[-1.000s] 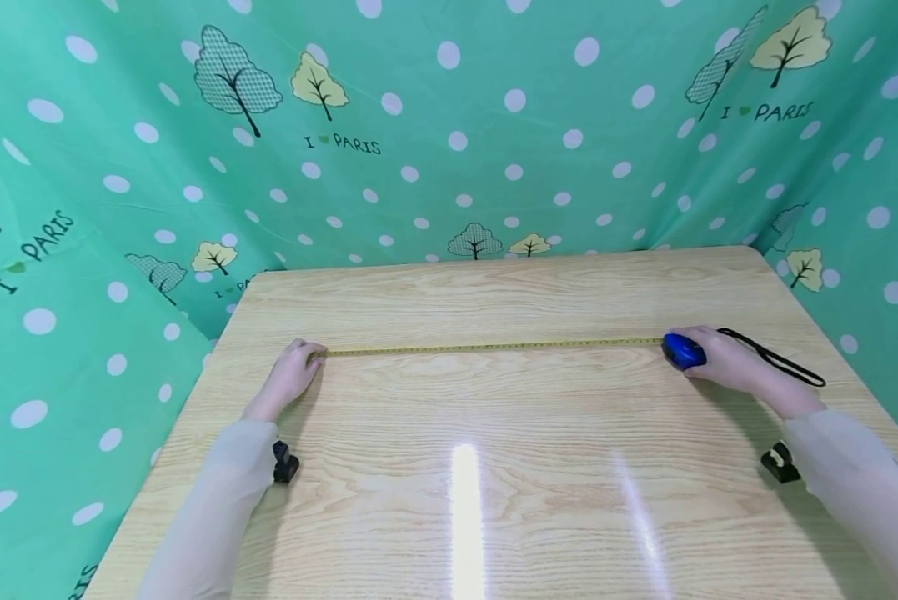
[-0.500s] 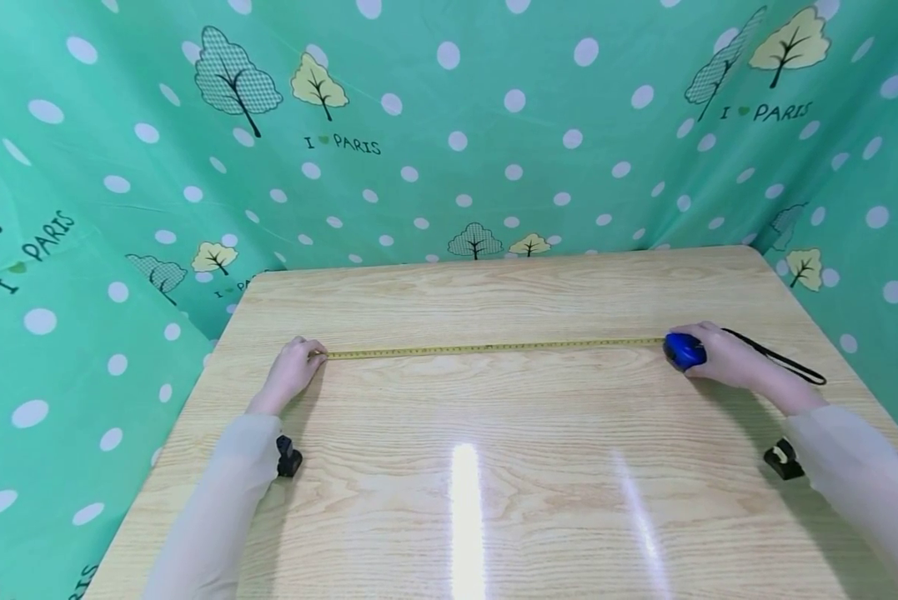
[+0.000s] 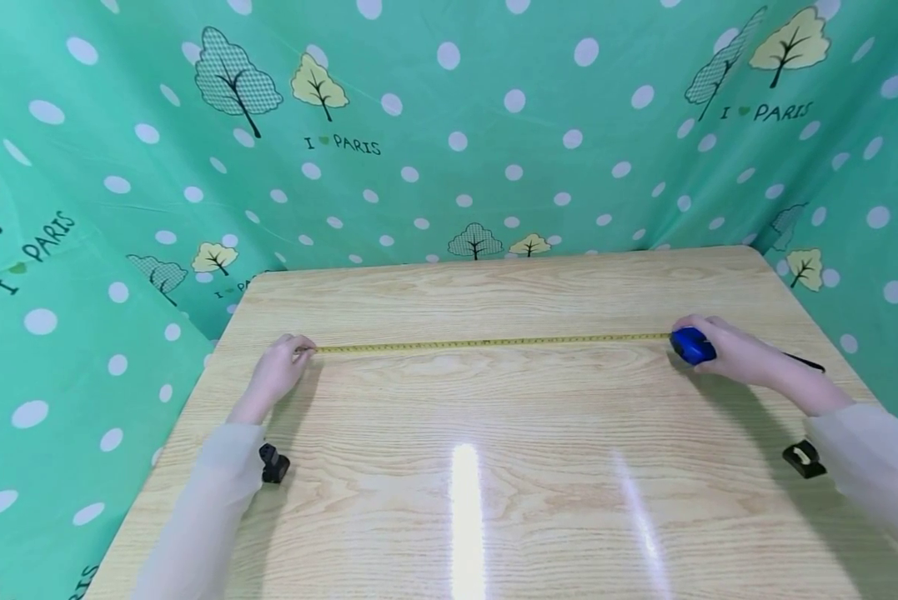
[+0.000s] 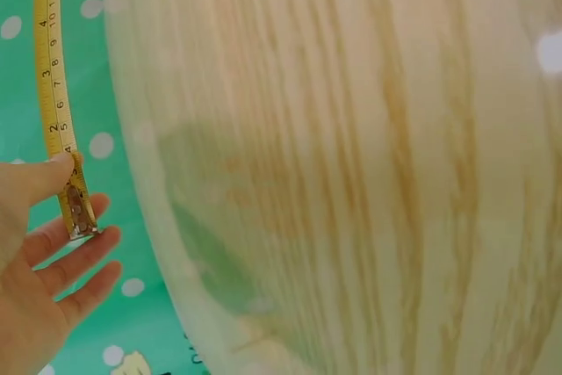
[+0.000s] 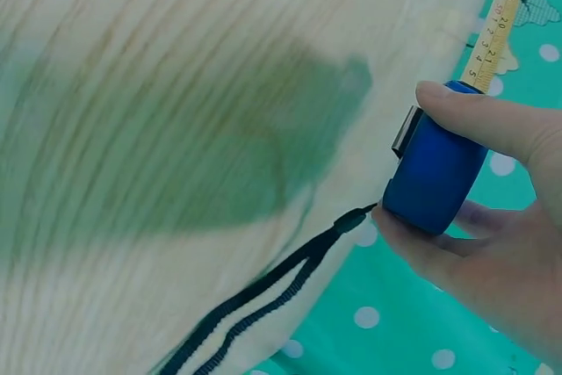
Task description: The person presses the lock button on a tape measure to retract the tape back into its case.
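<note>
Yellow tape (image 3: 486, 342) now seemingly longer

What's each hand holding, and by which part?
Left hand pinches the yellow tape near its free end. Right hand grips the blue case, thumb near the tape exit, fingers at the opposite end.

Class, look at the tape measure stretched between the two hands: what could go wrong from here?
The left hand pinches the tape only near its end, so it might slip free and spring back toward the right hand. The strap trails loose from the blue case and might snag.
</note>
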A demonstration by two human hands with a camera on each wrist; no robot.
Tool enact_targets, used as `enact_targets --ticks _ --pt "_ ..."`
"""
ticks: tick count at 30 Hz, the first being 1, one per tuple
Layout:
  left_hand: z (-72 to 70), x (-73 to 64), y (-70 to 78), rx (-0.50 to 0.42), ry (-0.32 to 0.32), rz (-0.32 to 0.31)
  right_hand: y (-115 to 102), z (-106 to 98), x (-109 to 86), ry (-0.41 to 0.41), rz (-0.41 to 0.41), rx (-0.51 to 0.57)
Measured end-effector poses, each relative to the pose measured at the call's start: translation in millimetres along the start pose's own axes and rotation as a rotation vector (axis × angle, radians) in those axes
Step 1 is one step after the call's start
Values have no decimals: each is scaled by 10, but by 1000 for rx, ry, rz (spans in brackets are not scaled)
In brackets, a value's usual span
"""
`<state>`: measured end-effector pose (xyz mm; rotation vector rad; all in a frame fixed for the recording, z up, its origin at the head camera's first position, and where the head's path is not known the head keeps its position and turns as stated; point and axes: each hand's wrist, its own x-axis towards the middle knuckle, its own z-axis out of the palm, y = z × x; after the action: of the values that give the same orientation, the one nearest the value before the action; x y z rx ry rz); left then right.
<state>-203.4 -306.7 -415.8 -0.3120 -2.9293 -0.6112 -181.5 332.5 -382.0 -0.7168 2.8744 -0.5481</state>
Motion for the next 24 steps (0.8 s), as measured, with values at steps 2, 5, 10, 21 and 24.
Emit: enact_targets --ticks 2,5,10,21,24 --pt "-23 -8 1 -1 15 10 -19 -16 -13 7 -18 -12" --pt "-54 -21 2 -8 24 13 -48 -40 -29 14 -47 -29" --pt "-102 -51 17 -17 18 4 -84 -61 -46 6 -58 -39" --pt "-66 -109 16 0 12 29 -75 -45 -98 14 -94 -115" --pt "-35 -122 10 4 4 26 -86 -41 -114 9 -92 -116"
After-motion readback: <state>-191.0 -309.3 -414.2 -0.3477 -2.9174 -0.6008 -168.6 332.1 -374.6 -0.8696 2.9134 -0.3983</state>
